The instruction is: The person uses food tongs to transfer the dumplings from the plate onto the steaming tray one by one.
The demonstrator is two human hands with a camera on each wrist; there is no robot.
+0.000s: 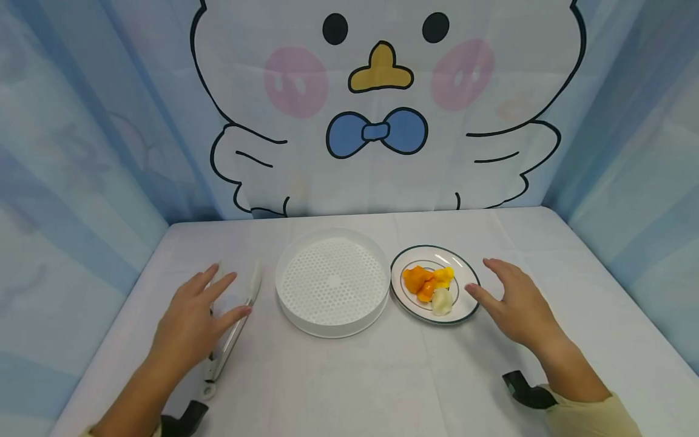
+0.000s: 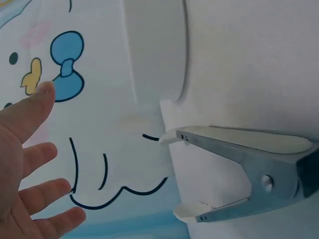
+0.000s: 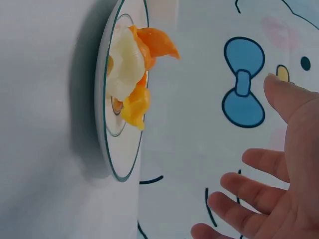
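Note:
My left hand [image 1: 188,321] hovers with spread fingers over a pair of metal tongs [image 1: 236,340] with whitish tips, partly hidden beneath it. In the left wrist view the tongs [image 2: 269,177] stand apart at their tips, away from my fingers. On the other side, my right hand [image 1: 521,306] is held at the right rim of a white plate [image 1: 463,309] with dark green edging, fingers spread and nothing in them. Small wrinkled dumpling-like pieces lie on it: orange ones [image 1: 417,279], a yellow one [image 1: 445,275] and a cream one [image 1: 442,301].
A round white steamer tray [image 1: 333,282] with a perforated base sits mid-table, just left of the plate. White cloth [image 1: 349,388] covers the table. Behind it hangs a curtain [image 1: 377,182] with a cartoon character, and blue curtains [image 1: 82,182] flank the sides.

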